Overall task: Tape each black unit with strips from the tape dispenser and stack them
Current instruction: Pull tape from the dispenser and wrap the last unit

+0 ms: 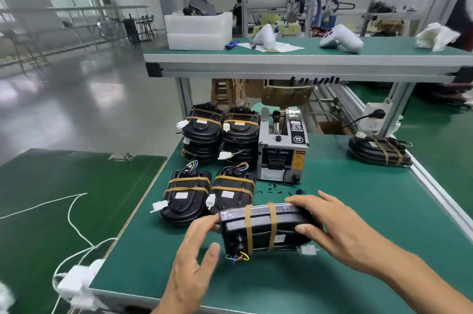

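A black unit [263, 230] with two tan tape strips round it sits between my hands, near the table's front. My left hand [197, 249] holds its left end with fingers on top and thumb below. My right hand [330, 224] grips its right end. Coloured wires and a white connector [308, 250] hang from the unit. Behind it lie two taped units [185, 193], [231, 192] side by side. Further back stand two stacks of taped units [202, 134], [239, 134]. The grey tape dispenser [281, 149] stands right of the stacks.
Another taped unit [378, 151] lies at the table's right edge by a power socket [375, 116]. Small black tape scraps [273, 189] litter the green mat in front of the dispenser. A shelf above carries white parts and foam boxes. White cables hang at the left.
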Demonstrator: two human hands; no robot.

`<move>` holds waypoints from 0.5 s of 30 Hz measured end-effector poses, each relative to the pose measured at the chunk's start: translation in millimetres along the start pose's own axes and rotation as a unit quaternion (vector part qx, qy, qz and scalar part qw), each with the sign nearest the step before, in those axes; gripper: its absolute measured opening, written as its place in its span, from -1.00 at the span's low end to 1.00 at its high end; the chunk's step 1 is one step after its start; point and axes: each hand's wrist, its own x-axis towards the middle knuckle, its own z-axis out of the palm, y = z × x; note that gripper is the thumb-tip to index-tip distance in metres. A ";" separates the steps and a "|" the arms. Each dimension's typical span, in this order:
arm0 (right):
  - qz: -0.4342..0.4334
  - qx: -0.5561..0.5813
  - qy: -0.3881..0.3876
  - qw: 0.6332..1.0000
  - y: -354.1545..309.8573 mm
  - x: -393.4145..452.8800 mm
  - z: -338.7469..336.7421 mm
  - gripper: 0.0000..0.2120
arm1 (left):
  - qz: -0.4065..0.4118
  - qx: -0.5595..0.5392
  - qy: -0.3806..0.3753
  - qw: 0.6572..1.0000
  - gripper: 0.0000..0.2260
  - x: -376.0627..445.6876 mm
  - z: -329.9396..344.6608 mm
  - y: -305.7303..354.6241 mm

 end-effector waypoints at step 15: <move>0.014 0.016 -0.103 0.994 -3.4 7.9 12.7 -0.55 | -0.057 -0.050 -0.002 0.997 -0.62 -10.3 15.5 -27.4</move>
